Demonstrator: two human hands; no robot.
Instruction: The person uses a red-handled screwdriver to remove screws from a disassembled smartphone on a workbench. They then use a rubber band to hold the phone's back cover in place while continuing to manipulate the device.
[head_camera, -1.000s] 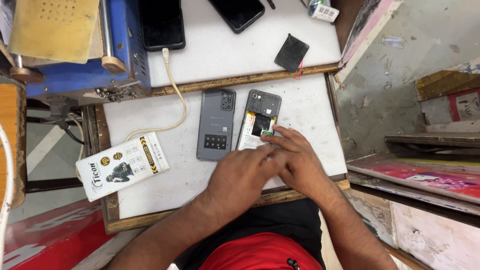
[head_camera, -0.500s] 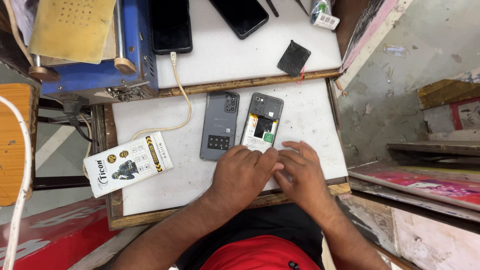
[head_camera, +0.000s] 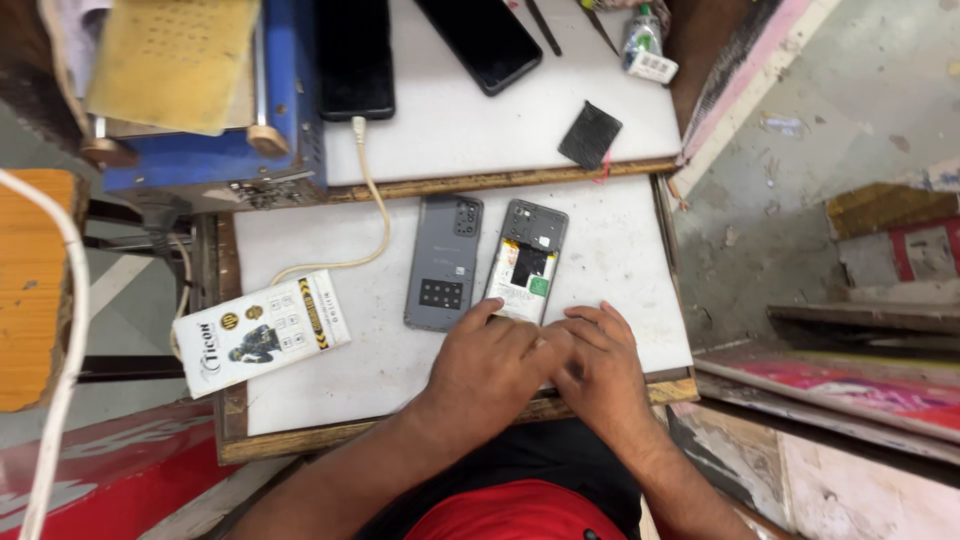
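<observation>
An opened phone (head_camera: 527, 262) — light, stiff, its bared insides judged fragile — is pinned at its near end by both hands (head_camera: 540, 360), fingers pressed together; the frame edges are judged safest for gripping.

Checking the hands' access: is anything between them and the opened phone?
Nothing visible. The left hand already touches the opened phone's lower end; the right hand lies beside it. The grey back cover sits apart, left.
</observation>
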